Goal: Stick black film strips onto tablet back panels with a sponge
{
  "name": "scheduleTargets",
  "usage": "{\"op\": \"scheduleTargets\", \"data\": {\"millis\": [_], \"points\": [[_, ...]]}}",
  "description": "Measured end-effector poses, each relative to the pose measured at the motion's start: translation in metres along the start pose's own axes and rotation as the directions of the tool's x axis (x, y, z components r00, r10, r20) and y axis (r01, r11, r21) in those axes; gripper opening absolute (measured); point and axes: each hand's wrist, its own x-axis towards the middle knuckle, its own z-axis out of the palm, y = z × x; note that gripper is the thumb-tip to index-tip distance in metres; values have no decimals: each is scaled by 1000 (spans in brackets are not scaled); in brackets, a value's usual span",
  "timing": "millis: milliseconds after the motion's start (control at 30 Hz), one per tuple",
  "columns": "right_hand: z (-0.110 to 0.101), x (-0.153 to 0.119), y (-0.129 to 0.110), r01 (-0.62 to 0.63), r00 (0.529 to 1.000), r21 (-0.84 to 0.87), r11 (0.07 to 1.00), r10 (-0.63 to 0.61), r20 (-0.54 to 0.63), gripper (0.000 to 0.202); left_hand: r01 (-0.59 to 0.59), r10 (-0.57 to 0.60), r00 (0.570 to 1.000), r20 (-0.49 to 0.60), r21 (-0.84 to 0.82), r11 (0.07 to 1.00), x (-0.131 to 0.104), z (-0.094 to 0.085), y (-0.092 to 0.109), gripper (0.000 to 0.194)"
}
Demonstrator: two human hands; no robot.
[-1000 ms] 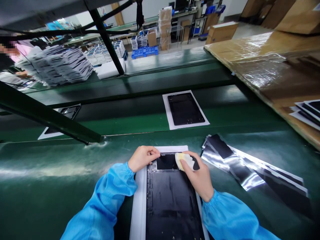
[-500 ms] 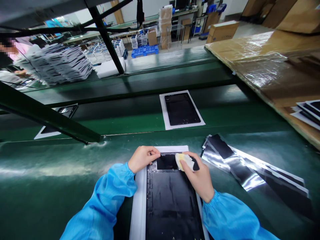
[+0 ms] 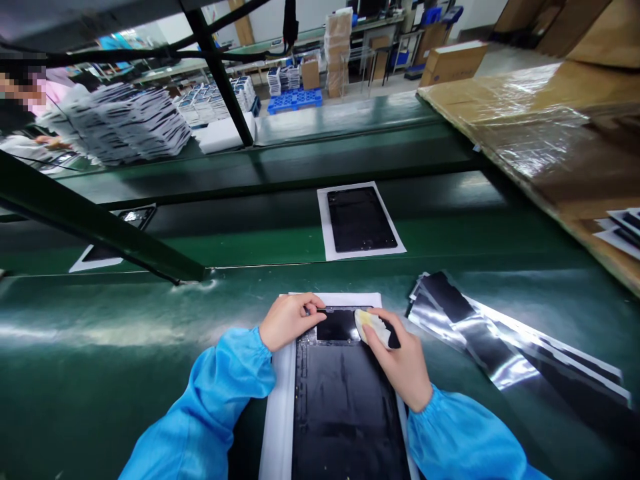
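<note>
An opened tablet (image 3: pixel 347 413) lies in front of me on a white foam sheet (image 3: pixel 278 417), its dark inner side up. Across its upper end is a glossy black film strip (image 3: pixel 338 326). My left hand (image 3: pixel 293 321) is closed in a pinch at the strip's left end. In my right hand (image 3: pixel 400 353) is a crumpled white and yellowish cloth pad (image 3: pixel 369 327), held between thumb and fingers against the strip's right part. The strip's right end shows dark beside my fingers.
To the right lie black film strips with clear backing (image 3: pixel 493 333). Another tablet (image 3: pixel 361 219) rests on a white sheet on the green conveyor behind. A green metal post (image 3: pixel 100 227) slants across the left. A wrapped cardboard surface (image 3: pixel 560 147) borders the right.
The view has shifted slightly. Both hands stay at the upper end of the tablet, and the film strip between them now reflects more light.
</note>
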Motion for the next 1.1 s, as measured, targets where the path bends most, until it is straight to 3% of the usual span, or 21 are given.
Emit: {"op": "scheduleTargets", "data": {"millis": [267,567,767,833,1000,1100], "points": [[-1,0,0,11,1000,-46,999,-11,-3,26,-27,34,998,-54,121,992,-3,5,1,11],[-1,0,2,7,1000,-70,998,-7,-2,30,-50,60,997,-51,165,985,-4,6,-1,9],[-1,1,1,12,1000,-67,998,-12,-5,28,-75,92,994,-50,282,957,-7,9,2,8],[-1,1,0,9,1000,-61,998,-9,-1,28,-110,139,989,-46,396,912,-10,10,6,10],[-2,3,-3,-31,999,-45,998,32,22,29,-141,288,953,-90,711,689,-21,10,10,19],[-1,4,-3,-25,1000,-36,999,26,16,28,-314,439,898,29,742,593,-28,10,-2,13]]}}
